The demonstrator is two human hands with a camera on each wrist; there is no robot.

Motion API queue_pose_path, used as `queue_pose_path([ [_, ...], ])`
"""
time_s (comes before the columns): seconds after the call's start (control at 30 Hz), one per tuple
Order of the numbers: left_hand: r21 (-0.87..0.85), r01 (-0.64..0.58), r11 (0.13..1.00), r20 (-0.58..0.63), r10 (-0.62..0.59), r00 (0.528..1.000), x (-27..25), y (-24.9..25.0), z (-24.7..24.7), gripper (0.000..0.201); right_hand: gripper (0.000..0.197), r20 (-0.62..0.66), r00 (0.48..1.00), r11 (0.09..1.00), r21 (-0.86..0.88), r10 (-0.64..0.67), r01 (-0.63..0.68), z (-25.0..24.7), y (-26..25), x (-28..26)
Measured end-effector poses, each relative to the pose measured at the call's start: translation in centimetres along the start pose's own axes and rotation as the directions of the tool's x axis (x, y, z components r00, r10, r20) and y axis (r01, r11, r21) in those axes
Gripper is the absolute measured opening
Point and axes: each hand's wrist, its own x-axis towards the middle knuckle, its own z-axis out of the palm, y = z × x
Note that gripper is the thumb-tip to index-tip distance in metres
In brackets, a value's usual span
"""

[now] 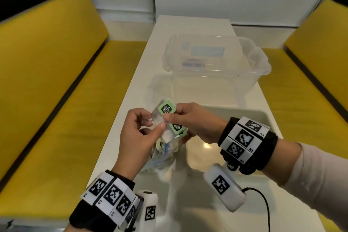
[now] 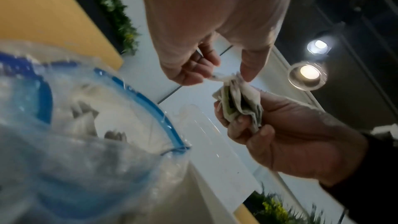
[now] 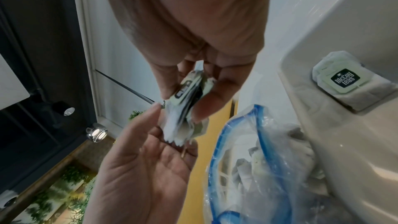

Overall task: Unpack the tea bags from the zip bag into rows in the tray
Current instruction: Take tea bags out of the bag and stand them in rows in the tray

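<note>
- Right hand (image 1: 190, 122) is gripping a bunch of tea bags (image 1: 166, 109), keeping them together above the counter (image 1: 188, 24).
- Left hand (image 1: 139, 133) is pinching one bag, seemingly separating it.
- Zip bag (image 1: 160, 158) is lying open beside the tray (image 1: 263, 117), near the counter's near edge.

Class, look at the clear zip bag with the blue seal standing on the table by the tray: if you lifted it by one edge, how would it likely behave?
The zip bag would probably sag and fold, since its thin clear film is already crumpled. It likely feels light, as only small paper tea bags show inside. With its blue-edged mouth gaping, contents may well spill if it tips.
</note>
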Motion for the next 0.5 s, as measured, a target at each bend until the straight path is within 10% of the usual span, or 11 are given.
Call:
queue_pose_path([
  [0.23,-0.532,0.595,0.602,0.474,-0.371,0.798,-0.3,1.9,1.8,0.045,0.011,0.189,0.982,1.0,-0.008,0.026,-0.025,0.1,-1.2,-0.6],
  [0.5,-0.577,0.622,0.529,0.489,-0.387,0.782,-0.5,1.6,3.2,0.041,0.015,-0.137,0.98,0.885,-0.462,-0.144,0.065,-0.6,-1.3,0.2],
])
